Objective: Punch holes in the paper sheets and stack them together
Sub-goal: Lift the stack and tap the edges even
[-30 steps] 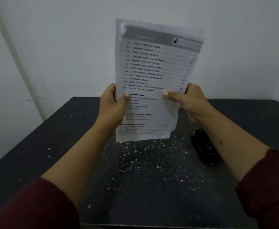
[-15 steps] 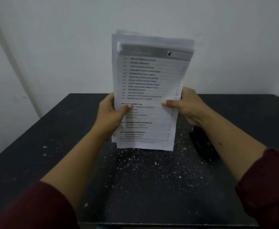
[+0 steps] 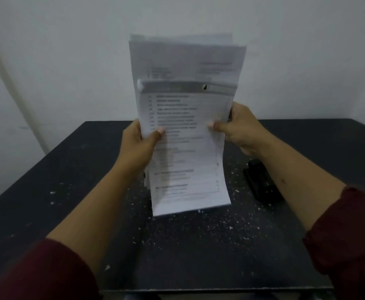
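Both hands, left hand (image 3: pixel 137 140) and right hand (image 3: pixel 241 128), hold the paper sheets (image 3: pixel 185 126) upright, fingers clamped on the side edges; the bottom edge seems to touch the counter (image 3: pixel 198 245), hole punch (image 3: pixel 261 180) near right.

There is a single view, from a camera on the person's head, facing forward and down across the counter (image 3: pixel 69 180) toward the wall (image 3: pixel 69 50) behind it. It sits close: both forearms reach in from the bottom corners, and the sheets (image 3: pixel 185 126) held upright over the counter fill the middle of the frame, their top edge against the wall. The counter's near edge lies low in the frame, its far edge meets the wall about halfway up, and its left and right edges splay outward from the wide-angle lens.
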